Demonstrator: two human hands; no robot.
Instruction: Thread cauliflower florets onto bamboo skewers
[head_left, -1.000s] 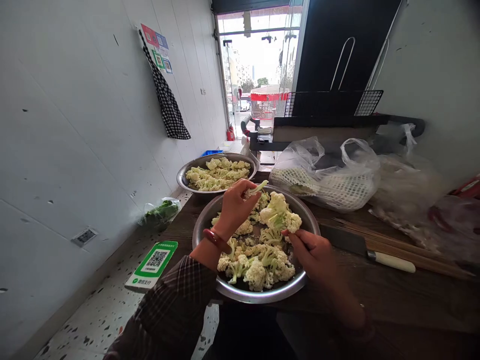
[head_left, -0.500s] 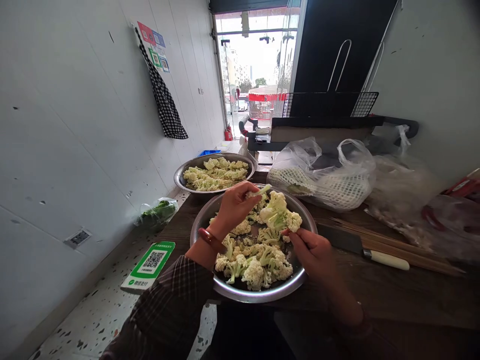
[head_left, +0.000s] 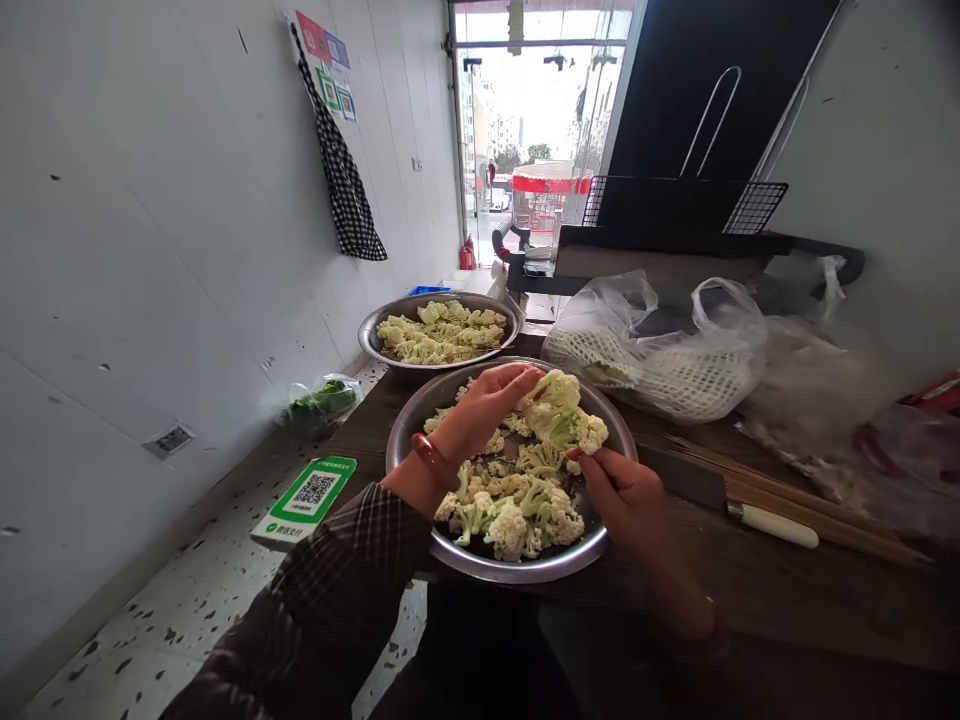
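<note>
Cauliflower pieces point(head_left: 510, 515) lie in a round metal basin point(head_left: 517, 570) right in front of me. Above its right half, a skewered-looking cluster of florets point(head_left: 559, 410) is up in the air between my hands. My left hand point(head_left: 487, 400), with a reddish bracelet at the wrist, has its closed fingers at the upper left side of the cluster. Fingers of my right hand point(head_left: 622, 490) are pinched together at the cluster's lower right edge. Whether a stick runs through the cluster is too small to tell.
Behind stands a second basin point(head_left: 379, 350) with cauliflower. To the right lie a cleaver point(head_left: 776, 525), thin wooden sticks point(head_left: 840, 520) and plastic bags point(head_left: 675, 370). A green QR-code sign point(head_left: 311, 495) is at the left, near a bag of greens point(head_left: 322, 400).
My left hand has moved in against the floret cluster; the pale stem piece that showed at its fingertips is no longer visible there. The view has shifted slightly left.
</note>
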